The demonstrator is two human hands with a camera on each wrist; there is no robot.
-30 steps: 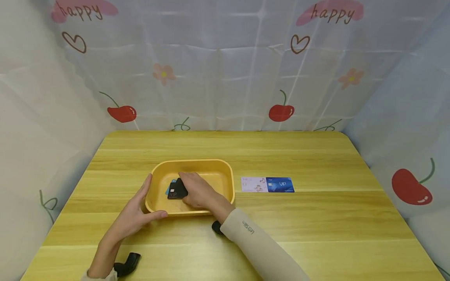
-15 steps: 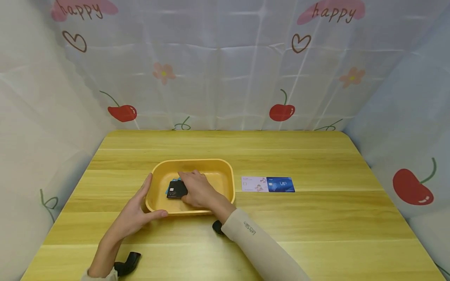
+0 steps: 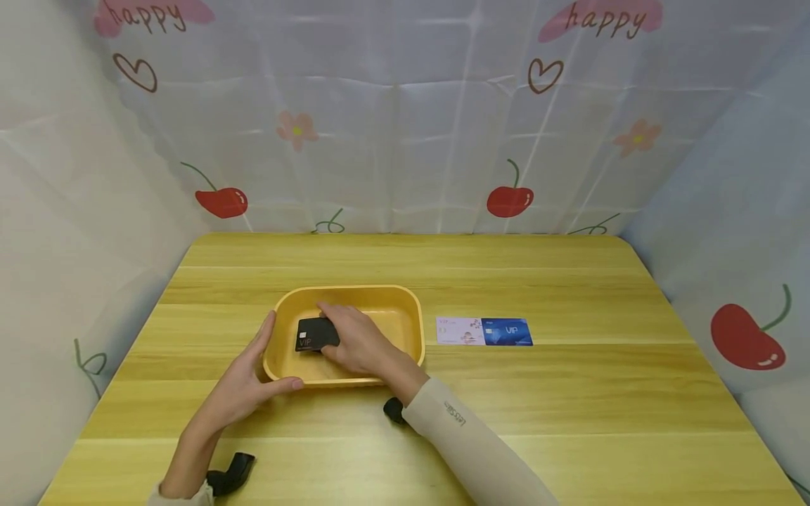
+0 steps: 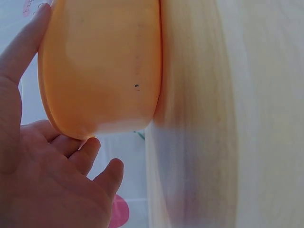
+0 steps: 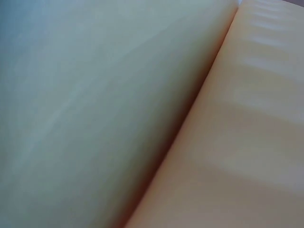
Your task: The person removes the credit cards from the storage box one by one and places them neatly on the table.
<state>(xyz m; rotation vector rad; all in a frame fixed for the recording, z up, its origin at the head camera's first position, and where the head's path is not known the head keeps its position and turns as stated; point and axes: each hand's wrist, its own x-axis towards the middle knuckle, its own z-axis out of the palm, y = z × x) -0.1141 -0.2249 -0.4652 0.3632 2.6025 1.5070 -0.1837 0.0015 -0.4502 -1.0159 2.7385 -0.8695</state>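
Observation:
A yellow rounded tray [image 3: 392, 320] sits on the wooden table, left of the middle. My left hand [image 3: 237, 390] spans its front left corner, with the thumb on the near rim and straight fingers against the left side. In the left wrist view, the tray's outer wall [image 4: 102, 61] shows with my left hand [image 4: 52, 175] at its rim and the two lowest fingers off it. Inside the tray, my right hand [image 3: 357, 341] pinches a black VIP card [image 3: 310, 334] by its right end. The right wrist view shows only blurred pale surfaces close up.
Right of the tray, a pale pink VIP card [image 3: 458, 332] and a blue VIP card [image 3: 508, 332] lie side by side on the table [image 3: 538, 422]. Black fittings show at my left wrist [image 3: 230, 474] and right sleeve [image 3: 394, 410]. A printed curtain [image 3: 392, 140] surrounds the table.
The black card has risen and shifted slightly away from me with the right hand. The blue edges that showed behind it are hidden now. The left hand stays at the tray.

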